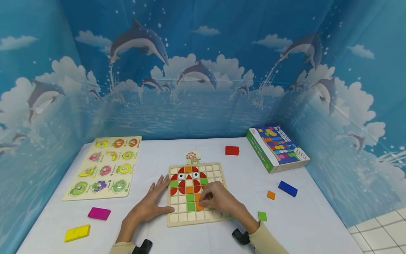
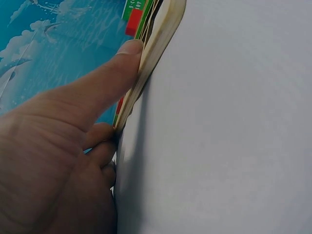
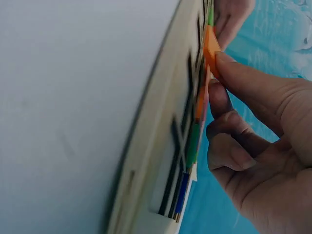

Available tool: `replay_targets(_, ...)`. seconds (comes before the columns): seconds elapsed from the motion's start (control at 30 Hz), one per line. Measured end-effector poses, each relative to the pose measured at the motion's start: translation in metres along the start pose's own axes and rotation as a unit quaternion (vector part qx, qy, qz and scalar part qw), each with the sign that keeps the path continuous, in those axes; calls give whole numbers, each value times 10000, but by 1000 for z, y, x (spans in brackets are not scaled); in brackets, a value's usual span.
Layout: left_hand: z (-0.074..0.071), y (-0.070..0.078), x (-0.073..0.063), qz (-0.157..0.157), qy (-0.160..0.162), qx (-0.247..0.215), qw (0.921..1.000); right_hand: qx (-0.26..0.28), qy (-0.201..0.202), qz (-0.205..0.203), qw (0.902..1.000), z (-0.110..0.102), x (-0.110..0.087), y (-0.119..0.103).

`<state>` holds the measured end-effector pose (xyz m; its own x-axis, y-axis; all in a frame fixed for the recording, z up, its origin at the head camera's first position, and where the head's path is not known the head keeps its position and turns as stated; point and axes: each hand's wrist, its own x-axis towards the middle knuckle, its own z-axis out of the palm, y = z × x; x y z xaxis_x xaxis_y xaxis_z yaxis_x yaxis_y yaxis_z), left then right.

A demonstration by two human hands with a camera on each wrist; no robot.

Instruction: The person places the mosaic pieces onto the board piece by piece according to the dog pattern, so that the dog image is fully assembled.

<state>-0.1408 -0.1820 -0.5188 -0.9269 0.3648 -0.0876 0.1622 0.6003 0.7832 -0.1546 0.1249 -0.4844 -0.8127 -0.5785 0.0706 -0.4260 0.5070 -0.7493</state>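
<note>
A wooden grid board (image 1: 173,223) lies on the white table, with red quarter-round, green and orange tiles and two eye tiles set into a figure. My right hand (image 1: 219,197) is over its lower middle. Thumb and forefinger pinch an orange square tile (image 3: 212,51), tilted at the board's surface in the right wrist view; the other fingers of that hand are curled. Along the board's left edge rests my left hand (image 1: 150,203), fingers extended and thumb apart. Its thumb (image 2: 105,80) touches the board's side in the left wrist view. A small pattern card (image 1: 193,157) lies behind the board.
At the left lies a fruit puzzle board (image 1: 106,169), with magenta (image 1: 99,213) and yellow blocks (image 1: 77,233) before it. To the right are a game box (image 1: 277,148), red (image 1: 232,150) and blue blocks (image 1: 287,188), and loose orange (image 1: 271,195) and green tiles (image 1: 262,216).
</note>
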Motion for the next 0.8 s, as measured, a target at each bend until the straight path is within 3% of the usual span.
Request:
replay_targets(0.47,-3,1,-1,-21,-35,53,10000,-49,-121,204,9997,4,-1,-5)
replay_targets(0.67,-4,1,0,32,-64,40,10000,-162,-103,72,9998,1,-3,-6)
replay_targets(0.8,-3,1,-1,37,-91,45,9999,-145,-204,-174,9995,-12,-10,2)
